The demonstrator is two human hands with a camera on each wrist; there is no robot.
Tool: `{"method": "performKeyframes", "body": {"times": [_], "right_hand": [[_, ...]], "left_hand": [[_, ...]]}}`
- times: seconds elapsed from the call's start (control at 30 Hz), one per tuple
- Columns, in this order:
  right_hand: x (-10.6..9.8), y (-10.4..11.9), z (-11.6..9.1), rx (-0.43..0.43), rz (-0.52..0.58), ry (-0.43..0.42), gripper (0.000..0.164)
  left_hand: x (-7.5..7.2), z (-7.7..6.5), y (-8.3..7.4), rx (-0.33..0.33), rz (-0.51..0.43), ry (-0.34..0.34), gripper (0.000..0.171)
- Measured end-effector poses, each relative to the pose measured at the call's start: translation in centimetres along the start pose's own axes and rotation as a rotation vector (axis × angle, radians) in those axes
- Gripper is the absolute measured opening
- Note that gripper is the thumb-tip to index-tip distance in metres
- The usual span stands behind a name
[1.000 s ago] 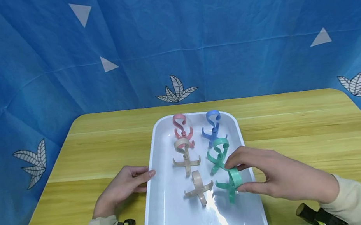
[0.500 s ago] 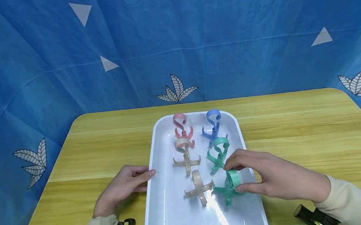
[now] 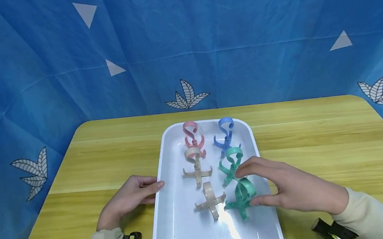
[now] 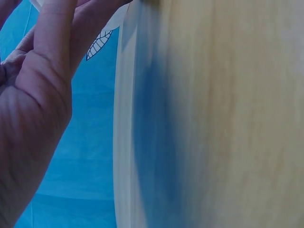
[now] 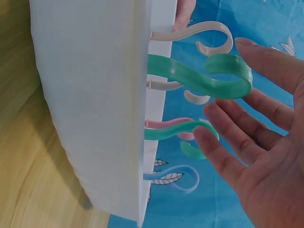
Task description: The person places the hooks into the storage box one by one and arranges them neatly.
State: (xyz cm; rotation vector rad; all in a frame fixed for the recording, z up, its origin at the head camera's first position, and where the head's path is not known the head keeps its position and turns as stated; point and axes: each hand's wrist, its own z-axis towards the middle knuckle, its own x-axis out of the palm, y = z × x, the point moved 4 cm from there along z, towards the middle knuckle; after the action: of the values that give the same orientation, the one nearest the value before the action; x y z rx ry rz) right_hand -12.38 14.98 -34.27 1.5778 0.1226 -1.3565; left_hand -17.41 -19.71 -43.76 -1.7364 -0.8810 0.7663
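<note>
My left hand (image 3: 133,195) holds the left rim of a white tray (image 3: 185,237), thumb over the edge; its fingers are partly hidden in the left wrist view. My right hand (image 3: 284,182) is around the nearer green hook (image 3: 245,190), fingers and thumb spread apart. In the right wrist view this green hook (image 5: 199,78) stands by the loosely bent fingers (image 5: 232,128), with a gap to the palm. The hook has a curled top and a base of splayed feet. A second green hook (image 3: 234,156) stands just behind it, close to my fingertips.
Two beige hooks (image 3: 210,202) stand in the tray's left row, with a pink hook (image 3: 192,136) behind them. A blue hook (image 3: 225,133) heads the right row. The tray lies on a wooden table (image 3: 331,147) before a blue curtain (image 3: 255,21).
The nearer green hook has gone from tilted in my right hand's pinch to standing in the tray, slightly left and turned. My right fingers have loosened from it. The left hand stays put.
</note>
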Motion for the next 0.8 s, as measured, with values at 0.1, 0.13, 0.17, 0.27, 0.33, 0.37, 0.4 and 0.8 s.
{"method": "performKeyframes", "body": {"times": [0.1,0.13,0.17,0.27,0.33,0.37,0.4,0.8], "right_hand": [[0.0,-0.2,-0.1,0.011,-0.007,-0.01,0.049],[0.0,-0.2,-0.1,0.011,-0.007,-0.014,0.049],[0.0,-0.3,-0.2,0.009,-0.007,-0.018,0.049],[-0.1,-0.4,-0.4,0.02,0.001,-0.033,0.048],[-0.3,-0.5,-0.5,0.032,0.007,-0.049,0.046],[-0.4,-0.6,-0.5,0.039,0.007,-0.058,0.045],[-0.5,-0.7,-0.5,0.046,0.008,-0.067,0.044],[-2.7,-4.2,0.0,0.123,0.046,-0.21,0.023]], "left_hand": [[0.1,0.1,0.0,0.004,0.004,0.001,0.05],[0.1,0.1,0.0,0.005,0.003,0.002,0.05],[0.1,0.1,-0.1,0.008,0.005,0.004,0.05],[0.1,0.2,-0.1,0.009,0.0,0.009,0.05],[0.1,0.2,-0.2,0.017,0.0,0.016,0.05],[0.1,0.2,-0.3,0.021,0.001,0.019,0.05],[0.1,0.2,-0.3,0.021,-0.001,0.02,0.05],[-0.3,0.0,0.0,0.033,0.044,0.0,0.05]]}}
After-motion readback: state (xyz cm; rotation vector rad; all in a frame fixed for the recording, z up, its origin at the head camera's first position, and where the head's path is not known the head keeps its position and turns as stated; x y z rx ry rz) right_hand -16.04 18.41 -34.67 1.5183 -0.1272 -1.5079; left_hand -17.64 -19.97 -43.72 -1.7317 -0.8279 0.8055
